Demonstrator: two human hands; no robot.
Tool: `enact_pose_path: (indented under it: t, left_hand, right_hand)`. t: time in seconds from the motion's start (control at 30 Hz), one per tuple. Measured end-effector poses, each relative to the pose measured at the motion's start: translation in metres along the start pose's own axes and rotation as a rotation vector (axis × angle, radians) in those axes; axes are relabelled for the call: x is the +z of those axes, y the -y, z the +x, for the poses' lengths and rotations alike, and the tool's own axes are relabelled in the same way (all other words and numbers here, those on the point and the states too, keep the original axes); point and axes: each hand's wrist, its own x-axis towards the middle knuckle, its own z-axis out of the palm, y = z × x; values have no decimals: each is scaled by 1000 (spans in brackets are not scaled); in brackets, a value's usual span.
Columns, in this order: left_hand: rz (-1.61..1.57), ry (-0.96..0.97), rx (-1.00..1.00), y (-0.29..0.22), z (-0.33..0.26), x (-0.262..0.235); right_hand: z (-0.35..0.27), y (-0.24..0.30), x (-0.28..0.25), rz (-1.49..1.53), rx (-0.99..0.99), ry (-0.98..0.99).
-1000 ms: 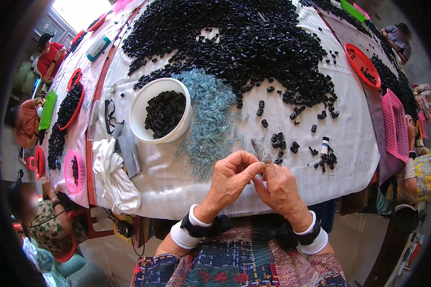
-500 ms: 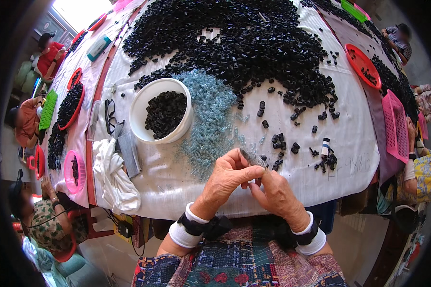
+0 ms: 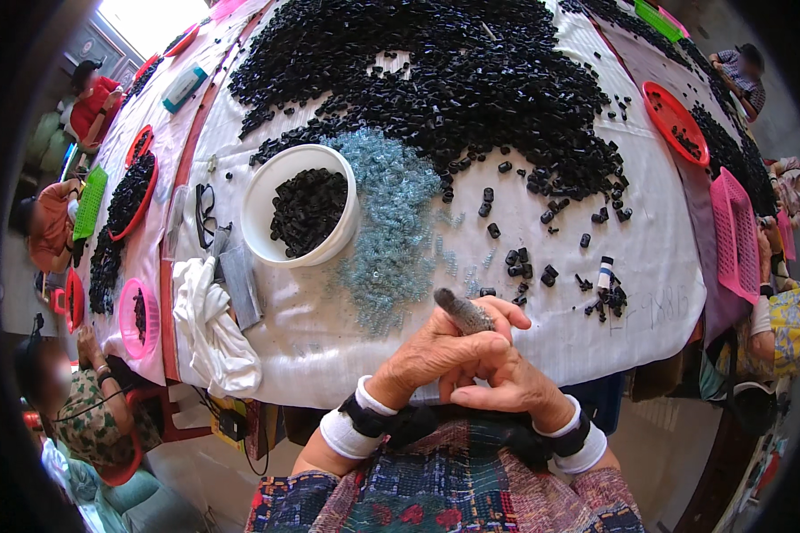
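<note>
Both hands meet above the near edge of the white-covered table [image 3: 436,366]. My left hand [image 3: 431,355] is closed, its thumb pressed across toward the right hand. From between the hands sticks a grey, dark-tipped, finger-length thing [image 3: 464,311]; whether it is held or worn on a finger I cannot tell. My right hand [image 3: 516,386] is curled against the left, its fingertips partly hidden. Ahead of them lie a heap of small clear bluish pieces [image 3: 387,231] and a few loose black cap-like pieces [image 3: 517,259].
A white tub [image 3: 256,233] of black pieces stands left of the clear heap. Beyond spreads a large black pile [image 3: 471,98]. Glasses [image 3: 205,215], a white cloth [image 3: 206,329] and a small white bottle [image 3: 604,273] lie around. Red trays [image 3: 653,111] and other people flank the table.
My hands have drawn slightly toward me and turned. The grey thing has shifted a little nearer and stands out more clearly, and some fingers have straightened beside it.
</note>
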Motion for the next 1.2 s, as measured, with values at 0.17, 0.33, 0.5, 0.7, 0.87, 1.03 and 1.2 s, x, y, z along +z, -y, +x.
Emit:
enact_pose_path:
  t: [0.17, 0.33, 0.5, 0.7, 0.87, 1.03, 1.2]
  left_hand:
    - [-48, -93, 134, 9, -2, -2]
    - [-58, 16, 246, 15, 0, -12]
    - [-120, 32, 140, 16, -2, -5]
    - [-71, 47, 105, 21, -3, -14]
    - [-66, 0, 142, 12, -7, -13]
    - [-177, -86, 123, 19, -17, -35]
    - [-33, -30, -15, 19, -18, -33]
  right_hand:
    - [-2, 19, 1, 600, 49, 17]
    - [-1, 20, 2, 582, 111, 117]
    - [2, 8, 1, 698, 118, 213]
    - [5, 7, 4, 585, 181, 208]
    - [6, 28, -3, 374, 62, 111]
    - [4, 34, -51, -150, -46, -600]
    - [30, 13, -88, -570, -64, -819]
